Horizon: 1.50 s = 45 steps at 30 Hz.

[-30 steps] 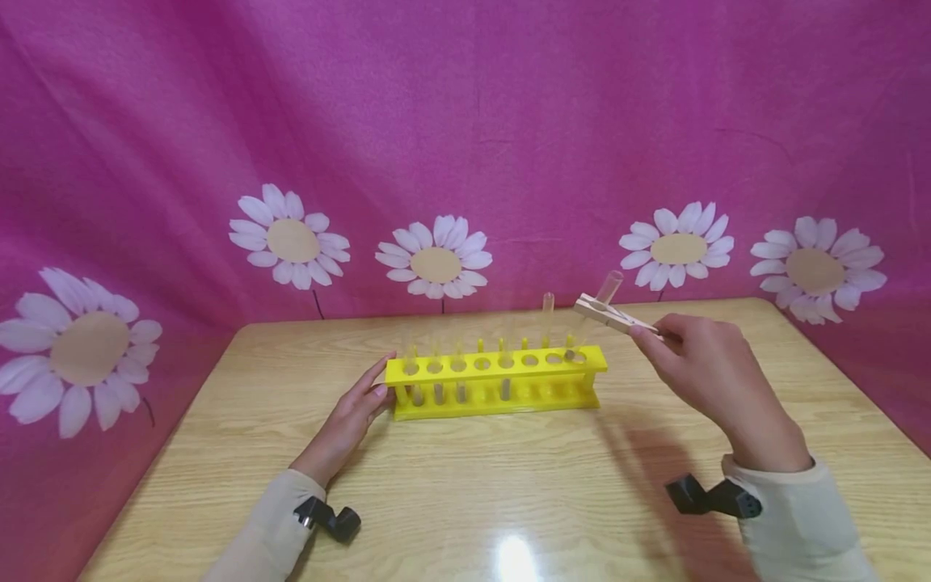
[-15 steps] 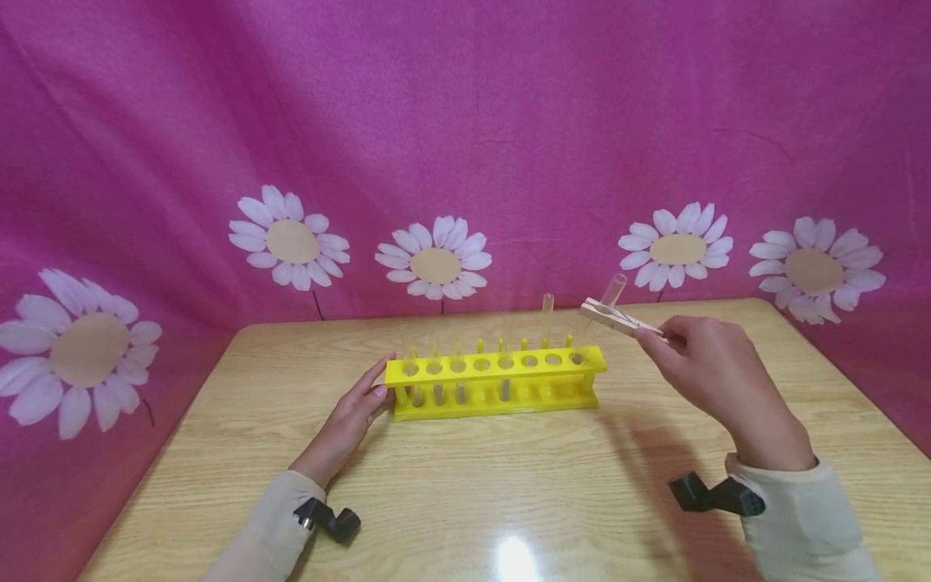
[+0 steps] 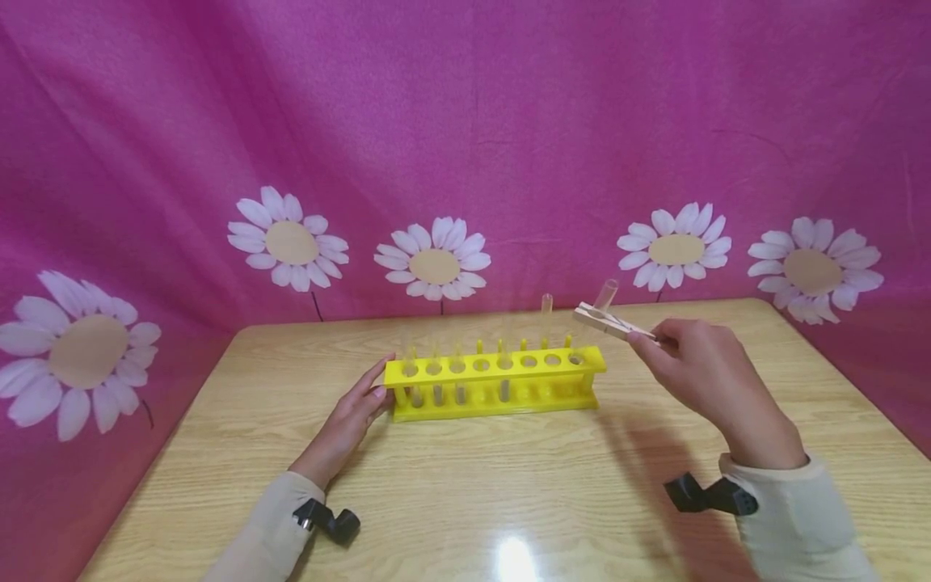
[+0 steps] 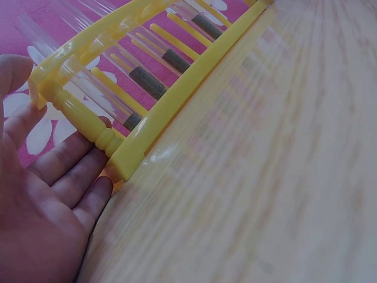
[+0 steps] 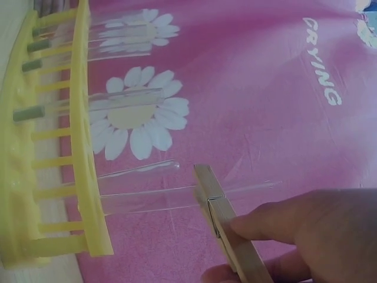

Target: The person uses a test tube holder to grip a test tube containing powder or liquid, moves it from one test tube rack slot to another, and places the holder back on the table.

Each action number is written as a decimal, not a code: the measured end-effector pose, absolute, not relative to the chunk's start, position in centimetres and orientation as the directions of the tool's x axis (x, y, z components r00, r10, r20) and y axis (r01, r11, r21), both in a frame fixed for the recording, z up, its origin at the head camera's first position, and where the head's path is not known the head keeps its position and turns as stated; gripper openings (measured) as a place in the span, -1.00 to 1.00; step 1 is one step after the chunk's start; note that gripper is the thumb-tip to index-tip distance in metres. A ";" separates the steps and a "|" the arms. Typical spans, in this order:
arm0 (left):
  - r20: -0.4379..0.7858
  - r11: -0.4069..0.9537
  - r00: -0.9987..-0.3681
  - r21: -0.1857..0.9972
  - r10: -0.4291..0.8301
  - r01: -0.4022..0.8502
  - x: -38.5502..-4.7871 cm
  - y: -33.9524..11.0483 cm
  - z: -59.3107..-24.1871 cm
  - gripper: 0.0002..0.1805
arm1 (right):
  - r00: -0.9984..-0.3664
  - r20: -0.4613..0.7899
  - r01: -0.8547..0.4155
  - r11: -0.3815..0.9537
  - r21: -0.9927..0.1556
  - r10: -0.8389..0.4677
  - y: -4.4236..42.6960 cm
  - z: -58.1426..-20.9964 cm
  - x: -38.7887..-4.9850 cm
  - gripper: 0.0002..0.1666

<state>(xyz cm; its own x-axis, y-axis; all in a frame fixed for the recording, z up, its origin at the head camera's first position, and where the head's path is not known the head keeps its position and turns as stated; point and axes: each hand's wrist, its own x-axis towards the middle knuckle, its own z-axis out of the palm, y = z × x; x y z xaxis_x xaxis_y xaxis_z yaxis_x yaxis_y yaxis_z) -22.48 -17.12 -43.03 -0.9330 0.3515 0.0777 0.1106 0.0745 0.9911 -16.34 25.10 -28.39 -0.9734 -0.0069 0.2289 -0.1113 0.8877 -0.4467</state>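
My right hand (image 3: 701,364) pinches a wooden test tube clamp (image 5: 221,218) with a metal spring. The clamp grips a clear glass test tube (image 5: 159,200) near its upper end. In the head view this tube (image 3: 606,295) leans slightly right, its lower part at the rightmost hole of the yellow test tube rack (image 3: 490,370). How deep it reaches is hard to see. My left hand (image 3: 345,428) holds the rack's left end; in the left wrist view, fingers (image 4: 70,159) lie around the yellow end post (image 4: 82,118), with the thumb by the top plate.
Several test tubes with dark contents stand in the rack, one (image 4: 147,82) plain in the left wrist view. Another tube (image 3: 546,315) sits round end up on a rear peg. Behind the wooden table (image 3: 436,501) hangs a pink curtain (image 3: 465,145) with daisies.
The clamp and its tube shift a little right, then back left and slightly down at the rack's right end. My left hand and the rack stay in place.
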 end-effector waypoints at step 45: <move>0.078 0.071 -0.931 0.991 0.356 0.110 -22.4 -17.1 -43.1 -0.39 | -0.993 0.100 -0.099 0.902 -0.420 -0.062 24.8 -29.9 -17.6 -0.56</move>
<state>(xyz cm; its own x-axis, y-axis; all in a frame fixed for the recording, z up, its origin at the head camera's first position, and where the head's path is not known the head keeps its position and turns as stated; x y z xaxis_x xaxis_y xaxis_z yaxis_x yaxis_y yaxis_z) -22.45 -17.13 -43.08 -0.9311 0.3563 0.0782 0.1105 0.0713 0.9913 -17.62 24.84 -29.86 -0.9930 -0.0621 0.1002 -0.0988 0.9021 -0.4201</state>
